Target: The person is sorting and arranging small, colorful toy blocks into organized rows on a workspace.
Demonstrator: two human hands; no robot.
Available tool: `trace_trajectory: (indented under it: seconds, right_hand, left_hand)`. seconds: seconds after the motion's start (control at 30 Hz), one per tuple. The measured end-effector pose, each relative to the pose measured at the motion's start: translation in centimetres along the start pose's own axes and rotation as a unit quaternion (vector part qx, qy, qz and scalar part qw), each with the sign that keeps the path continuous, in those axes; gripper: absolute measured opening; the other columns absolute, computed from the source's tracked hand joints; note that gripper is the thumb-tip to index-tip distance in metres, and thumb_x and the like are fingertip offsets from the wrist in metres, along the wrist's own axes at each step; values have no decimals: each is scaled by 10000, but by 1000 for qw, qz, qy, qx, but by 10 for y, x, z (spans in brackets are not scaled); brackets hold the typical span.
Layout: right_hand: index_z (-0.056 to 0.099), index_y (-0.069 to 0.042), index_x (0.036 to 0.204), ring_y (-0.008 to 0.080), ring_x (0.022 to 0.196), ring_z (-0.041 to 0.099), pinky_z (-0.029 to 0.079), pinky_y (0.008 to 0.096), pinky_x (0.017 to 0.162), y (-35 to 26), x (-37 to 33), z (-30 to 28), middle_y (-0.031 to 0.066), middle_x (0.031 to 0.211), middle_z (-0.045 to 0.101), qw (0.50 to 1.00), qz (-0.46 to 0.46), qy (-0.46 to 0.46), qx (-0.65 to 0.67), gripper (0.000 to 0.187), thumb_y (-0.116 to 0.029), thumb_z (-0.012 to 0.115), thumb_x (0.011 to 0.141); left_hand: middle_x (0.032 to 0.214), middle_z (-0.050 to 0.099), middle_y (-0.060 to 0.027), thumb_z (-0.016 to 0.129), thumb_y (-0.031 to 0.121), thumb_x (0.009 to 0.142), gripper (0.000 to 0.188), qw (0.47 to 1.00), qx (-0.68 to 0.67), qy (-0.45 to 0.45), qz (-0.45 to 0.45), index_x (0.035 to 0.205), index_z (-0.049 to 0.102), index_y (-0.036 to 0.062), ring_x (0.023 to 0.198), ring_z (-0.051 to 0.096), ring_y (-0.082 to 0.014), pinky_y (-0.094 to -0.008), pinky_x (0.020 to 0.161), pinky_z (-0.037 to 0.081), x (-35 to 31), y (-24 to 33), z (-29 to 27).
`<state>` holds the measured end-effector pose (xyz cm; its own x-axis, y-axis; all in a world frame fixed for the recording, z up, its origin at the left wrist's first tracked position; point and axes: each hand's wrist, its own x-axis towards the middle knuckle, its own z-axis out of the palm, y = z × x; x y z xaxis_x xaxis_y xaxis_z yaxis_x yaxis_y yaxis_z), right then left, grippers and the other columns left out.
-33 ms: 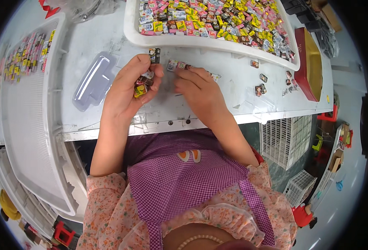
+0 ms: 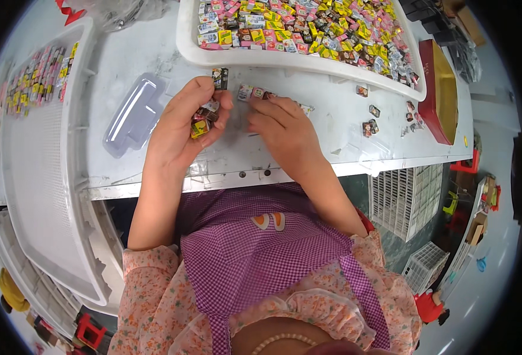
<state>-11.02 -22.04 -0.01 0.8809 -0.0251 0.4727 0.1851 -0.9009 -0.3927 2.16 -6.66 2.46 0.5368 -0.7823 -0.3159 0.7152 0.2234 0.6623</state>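
Observation:
My left hand (image 2: 181, 115) is curled around several tiny printed candy-like packets, among them a yellow one (image 2: 200, 128) and a brown-and-white one. A black packet (image 2: 220, 78) stands out at its thumb and fingertips. Just to the right, my right hand (image 2: 284, 127) has its fingers bent and pressed together over a short row of small packets (image 2: 255, 93), white, pink and brown. The hand covers part of that row. Beyond its knuckles shows a bit of another packet or wrapper (image 2: 306, 109).
A white tray (image 2: 308, 61) heaped with colourful packets fills the far side. Left lie a clear plastic container (image 2: 132, 115) and a white perforated tray (image 2: 33, 160) with rows of packets. Loose packets (image 2: 370, 127) and a red-and-gold box (image 2: 438, 89) are at right.

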Motion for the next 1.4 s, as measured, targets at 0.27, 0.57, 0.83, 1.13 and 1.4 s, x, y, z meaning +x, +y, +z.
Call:
trace_trajectory:
  seconds: [0.27,0.57,0.83,1.13,1.4]
  right_hand:
    - [570,-21,1133,305,1239,465,404,432,1003,-11,-6,-11,132,1270,542,997,-2,-65,-33,483,-203,714,710]
    - [362,-2,1388,369,1366,290,243,464,1124,-11,-9,-20,180,1447,360,987,21,-160,7,788,-462,588,789]
    - [359,-12,1396,318,1394,248,181,448,1148,2,6,-18,160,1468,337,979,32,-185,-81,812,-510,567,789]
    - [412,5,1347,313,1380,274,171,472,1149,-17,22,5,154,1440,375,973,-18,-228,-42,692,-394,619,820]
    - [421,-33,1351,311,1390,263,167,494,1147,-16,29,15,137,1440,387,992,-26,-121,21,626,-336,619,841]
  left_hand:
    - [875,605,-99,495,210,945,144,1000,-15,-22,-3,914,502,70,647,545,-148,-214,408,349,2,-1,-1]
    - [862,599,-99,492,200,943,146,999,-30,1,-14,918,508,57,626,532,-155,-225,399,333,0,-4,-2]
    - [864,598,-108,497,204,945,164,999,-34,-2,-11,925,518,43,634,528,-162,-225,402,329,3,1,2]
    - [865,594,-112,481,186,951,155,994,-94,-50,8,932,516,36,676,540,-173,-231,406,343,1,0,3]
    - [893,595,-108,522,200,929,157,992,-119,-31,8,949,534,45,747,544,-175,-236,554,405,-7,28,0]
